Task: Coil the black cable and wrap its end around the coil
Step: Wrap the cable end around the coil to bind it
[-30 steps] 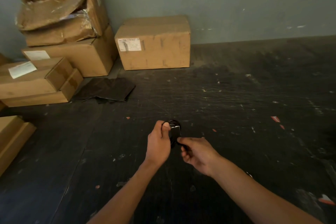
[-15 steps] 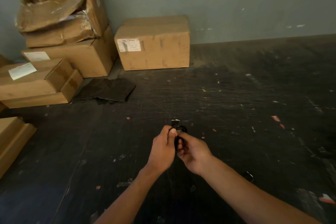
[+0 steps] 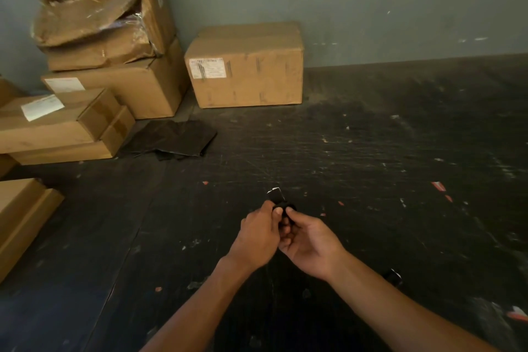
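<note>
A small coil of black cable [image 3: 281, 207] is held between both hands above the dark floor, mostly hidden by the fingers. Its plug end [image 3: 275, 194], black with a pale metal tip, sticks up above the coil. My left hand [image 3: 257, 233] grips the coil from the left with thumb and curled fingers. My right hand [image 3: 307, 240] pinches it from the right, thumb on top. The two hands touch each other around the coil.
Several cardboard boxes are stacked at the left, and a single box [image 3: 245, 66] stands against the grey wall. A dark folded sheet [image 3: 171, 138] lies on the floor near them. A small black object [image 3: 393, 276] shows behind my right forearm.
My right hand has come in from the right and closed against the left hand on the coil. The plug end now stands up above the fingers.
</note>
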`<state>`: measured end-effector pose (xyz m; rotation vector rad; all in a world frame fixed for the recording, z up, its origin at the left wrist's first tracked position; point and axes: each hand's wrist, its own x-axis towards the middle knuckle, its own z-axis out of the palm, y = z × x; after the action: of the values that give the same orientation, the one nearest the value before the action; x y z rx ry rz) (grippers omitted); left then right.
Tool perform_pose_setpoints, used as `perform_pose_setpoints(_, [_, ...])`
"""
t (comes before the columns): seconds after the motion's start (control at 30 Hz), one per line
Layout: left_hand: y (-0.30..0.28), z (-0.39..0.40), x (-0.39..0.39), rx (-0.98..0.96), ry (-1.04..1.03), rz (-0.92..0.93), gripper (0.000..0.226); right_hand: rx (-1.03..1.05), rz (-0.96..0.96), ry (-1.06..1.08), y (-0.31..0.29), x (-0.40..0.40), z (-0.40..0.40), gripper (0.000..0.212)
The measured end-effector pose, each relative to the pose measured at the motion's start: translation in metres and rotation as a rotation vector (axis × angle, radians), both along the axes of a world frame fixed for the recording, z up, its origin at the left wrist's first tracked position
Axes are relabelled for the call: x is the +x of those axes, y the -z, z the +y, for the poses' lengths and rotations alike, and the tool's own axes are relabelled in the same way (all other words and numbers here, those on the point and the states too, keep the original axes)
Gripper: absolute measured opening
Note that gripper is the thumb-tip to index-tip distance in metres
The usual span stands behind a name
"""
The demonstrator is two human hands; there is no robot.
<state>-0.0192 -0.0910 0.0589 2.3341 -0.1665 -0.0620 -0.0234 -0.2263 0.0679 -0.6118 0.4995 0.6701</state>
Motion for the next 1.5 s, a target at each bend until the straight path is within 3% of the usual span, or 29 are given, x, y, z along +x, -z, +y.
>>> perform_pose_setpoints(0.2, [-0.004, -0.002, 0.0, 0.057, -0.002, 0.005, 0.024, -0.003, 0.01, -0.008, 0.003, 0.003, -0.003, 0.025])
perform_pose_setpoints(0.4, [0.0, 0.0, -0.002, -0.248, -0.021, 0.032, 0.01, -0.072, 0.014, -0.039, 0.001, 0.007, -0.008, 0.024])
perform_pose_setpoints(0.47, [0.001, 0.001, -0.003, -0.289, -0.024, 0.003, 0.017, -0.101, -0.003, -0.057, 0.001, 0.008, -0.009, 0.023])
perform_pose_setpoints(0.63, [0.003, 0.003, -0.002, -0.265, 0.022, -0.005, 0.021, -0.158, -0.027, -0.059, 0.0, 0.009, -0.01, 0.023])
perform_pose_setpoints(0.83, [0.011, 0.006, -0.003, -0.272, 0.084, 0.011, 0.006, -0.251, 0.026, -0.034, 0.003, 0.01, -0.008, 0.028])
perform_pose_setpoints(1.0, [0.018, 0.005, -0.003, -0.318, 0.042, -0.033, 0.016, -0.268, 0.051, -0.07, 0.0, 0.014, -0.011, 0.022])
perform_pose_setpoints(1.17, [0.022, 0.006, -0.001, -0.388, -0.042, 0.039, 0.026, -0.498, -0.067, -0.096, -0.001, 0.012, -0.009, 0.018])
perform_pose_setpoints(1.3, [0.024, 0.004, -0.002, -0.417, -0.095, 0.094, 0.026, -0.704, -0.32, -0.059, 0.004, 0.01, -0.005, 0.017])
perform_pose_setpoints(1.5, [0.02, 0.005, -0.002, -0.471, -0.072, 0.125, 0.028, -0.584, -0.402, -0.058, 0.006, 0.01, -0.003, 0.027])
